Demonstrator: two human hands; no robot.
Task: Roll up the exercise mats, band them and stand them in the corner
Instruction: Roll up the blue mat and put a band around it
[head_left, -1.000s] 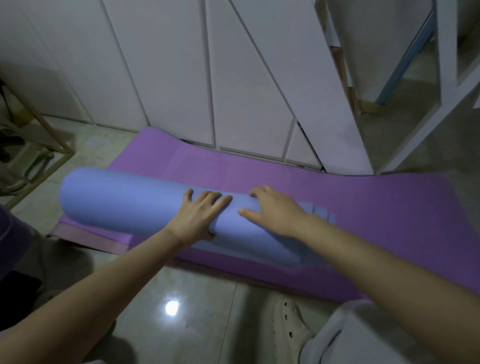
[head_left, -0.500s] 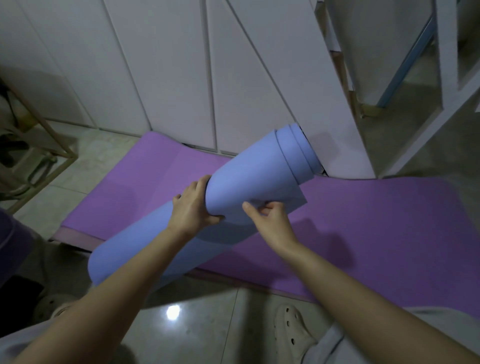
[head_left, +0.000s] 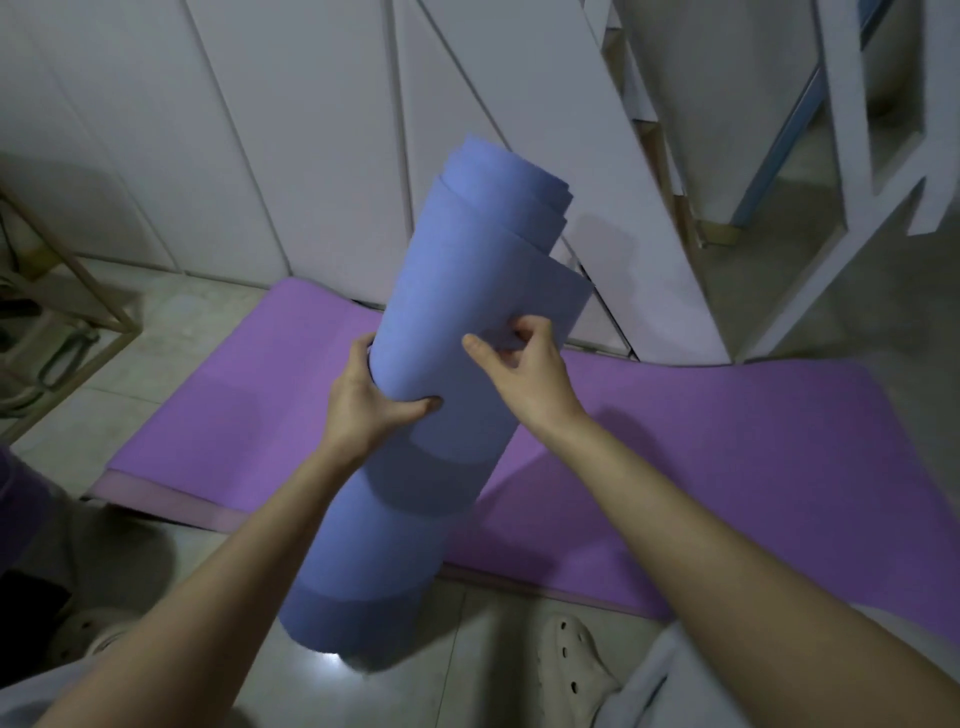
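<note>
The tiled floor (head_left: 171, 338) is carrying a flat purple foam mat (head_left: 727, 447). Mid-frame, your left hand (head_left: 369, 410) is gripping the tilted blue foam roll (head_left: 467, 260), your right hand (head_left: 524, 374) pinching its loose edge. Banding is likely coming next; keep it tight.

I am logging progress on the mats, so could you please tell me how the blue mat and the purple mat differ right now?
The blue mat is a rolled tube, steeply tilted; the purple mat lies unrolled and flat on the floor. The left hand grips the blue mat and the right hand pinches its outer edge; no hand touches the purple mat. Neither shows a band.
</note>
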